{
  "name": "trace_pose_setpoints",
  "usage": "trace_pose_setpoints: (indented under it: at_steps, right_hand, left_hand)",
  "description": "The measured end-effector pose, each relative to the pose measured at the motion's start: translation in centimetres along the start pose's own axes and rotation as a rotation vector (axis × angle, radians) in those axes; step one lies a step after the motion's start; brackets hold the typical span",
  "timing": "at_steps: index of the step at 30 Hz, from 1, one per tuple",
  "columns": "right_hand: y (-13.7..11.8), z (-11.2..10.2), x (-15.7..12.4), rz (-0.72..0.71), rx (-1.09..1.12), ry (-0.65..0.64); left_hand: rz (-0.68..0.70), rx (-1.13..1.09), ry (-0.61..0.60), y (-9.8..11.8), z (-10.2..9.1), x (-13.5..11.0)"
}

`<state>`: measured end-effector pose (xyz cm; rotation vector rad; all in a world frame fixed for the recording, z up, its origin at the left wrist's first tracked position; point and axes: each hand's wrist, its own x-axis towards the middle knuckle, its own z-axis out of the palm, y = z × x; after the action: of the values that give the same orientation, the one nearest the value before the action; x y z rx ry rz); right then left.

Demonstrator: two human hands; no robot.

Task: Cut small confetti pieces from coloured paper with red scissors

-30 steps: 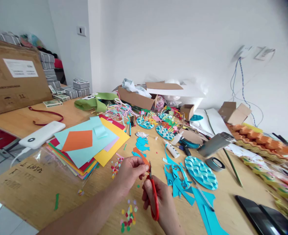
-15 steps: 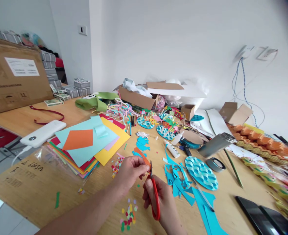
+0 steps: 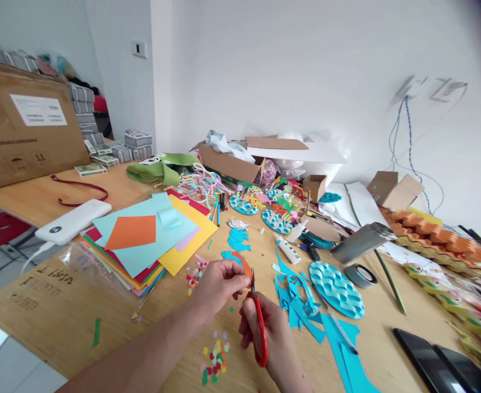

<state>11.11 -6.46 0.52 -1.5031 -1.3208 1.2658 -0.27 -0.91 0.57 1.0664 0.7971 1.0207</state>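
At upper left of the frame, a cardboard box (image 3: pixel 23 131) bears a white label whose print is too small to read. Black handwriting on the table (image 3: pixel 80 322) at lower left is also illegible. Right of the coloured paper stack (image 3: pixel 142 243), the left hand (image 3: pixel 218 286) pinches an orange paper piece (image 3: pixel 244 266) between thumb and fingertips at lower centre. Red scissors (image 3: pixel 259 327) meet its edge, blades close together, with the right hand (image 3: pixel 273 341) closed through the handles. A blue wavy disc (image 3: pixel 336 281) lies farther right.

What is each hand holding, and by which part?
The left hand pinches an orange paper piece by its near edge; the right hand holds red-handled scissors by the handle loops, blades at the paper.
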Motion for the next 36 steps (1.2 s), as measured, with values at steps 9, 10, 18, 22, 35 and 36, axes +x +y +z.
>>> trace_pose_setpoints:
  at_steps: [9, 10, 18, 22, 35, 36]
  right_hand:
    - [-0.03, -0.21, -0.17, 0.025, 0.028, -0.044]
    - [-0.07, -0.24, -0.18, 0.026, 0.028, -0.046]
    - [-0.58, -0.32, -0.44, 0.011, 0.041, -0.068]
    - [-0.53, -0.23, -0.44, 0.017, 0.048, -0.07]
    - [-0.48, -0.15, -0.39, 0.045, 0.066, -0.061]
    - [-0.48, -0.13, -0.39, 0.041, 0.063, -0.054]
  left_hand:
    - [-0.019, 0.009, -0.015, 0.14, -0.41, 0.32]
    - [-0.018, 0.007, -0.018, 0.19, -0.42, 0.3]
    - [-0.036, -0.004, -0.016, 0.45, -0.29, 0.1]
    - [-0.046, 0.001, -0.012, 0.65, -0.25, 0.06]
    - [-0.026, -0.028, -0.041, 0.36, -0.51, 0.18]
    - [-0.03, -0.025, -0.046, 0.36, -0.5, 0.18]
